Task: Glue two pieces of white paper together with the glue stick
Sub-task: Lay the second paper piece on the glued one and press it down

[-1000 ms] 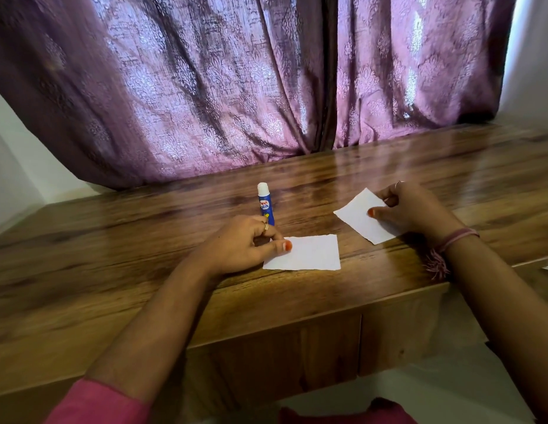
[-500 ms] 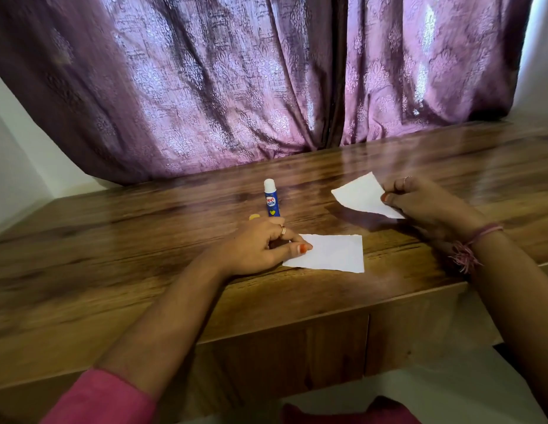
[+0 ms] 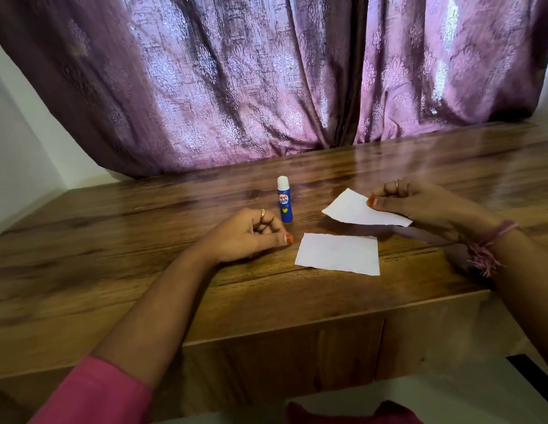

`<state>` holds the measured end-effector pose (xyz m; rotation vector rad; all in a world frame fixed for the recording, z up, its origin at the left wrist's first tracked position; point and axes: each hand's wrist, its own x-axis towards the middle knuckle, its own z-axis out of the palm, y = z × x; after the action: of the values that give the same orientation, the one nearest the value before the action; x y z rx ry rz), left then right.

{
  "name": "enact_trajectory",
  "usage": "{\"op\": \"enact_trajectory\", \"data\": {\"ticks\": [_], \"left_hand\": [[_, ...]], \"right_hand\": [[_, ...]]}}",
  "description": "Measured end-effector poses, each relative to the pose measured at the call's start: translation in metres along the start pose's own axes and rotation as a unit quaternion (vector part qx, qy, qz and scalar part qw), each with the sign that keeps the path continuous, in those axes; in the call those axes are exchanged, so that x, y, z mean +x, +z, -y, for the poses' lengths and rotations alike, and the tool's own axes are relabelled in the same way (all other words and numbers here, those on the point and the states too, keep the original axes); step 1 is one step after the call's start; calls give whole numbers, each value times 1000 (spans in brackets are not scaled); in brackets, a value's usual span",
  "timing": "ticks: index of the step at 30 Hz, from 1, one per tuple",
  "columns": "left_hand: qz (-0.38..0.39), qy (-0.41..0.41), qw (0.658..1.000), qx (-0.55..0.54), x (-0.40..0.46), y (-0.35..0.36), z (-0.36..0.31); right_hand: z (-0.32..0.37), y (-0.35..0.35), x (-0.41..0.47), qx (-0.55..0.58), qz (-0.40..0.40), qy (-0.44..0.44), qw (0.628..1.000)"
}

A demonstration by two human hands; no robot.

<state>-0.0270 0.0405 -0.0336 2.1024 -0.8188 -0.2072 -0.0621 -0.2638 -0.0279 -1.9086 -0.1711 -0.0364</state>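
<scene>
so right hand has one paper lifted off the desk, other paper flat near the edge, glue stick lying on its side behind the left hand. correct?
Not quite: the head view shows the glue stick standing upright, cap on, not lying on its side. The rest holds: the right hand pinches one paper lifted off the desk, the other paper lies flat near the edge, and the stick is behind the left hand.

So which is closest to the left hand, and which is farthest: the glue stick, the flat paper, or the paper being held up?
From the left hand:
1. Glue stick, standing just behind its fingers.
2. Flat paper, lying to its right.
3. Held paper, farther right, pinched by the right hand.
</scene>
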Motion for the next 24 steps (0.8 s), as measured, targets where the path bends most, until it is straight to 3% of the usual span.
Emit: {"op": "enact_trajectory", "data": {"ticks": [9,13,24], "left_hand": [[2,38,999,-2,3,5,10],[-1,42,999,-21,4,5,11],[1,44,999,-31,4,10,10]], "right_hand": [[33,10,23,-57,109,36,992],[31,23,28,3,151,66,986],[14,21,23,37,142,61,987]]}}
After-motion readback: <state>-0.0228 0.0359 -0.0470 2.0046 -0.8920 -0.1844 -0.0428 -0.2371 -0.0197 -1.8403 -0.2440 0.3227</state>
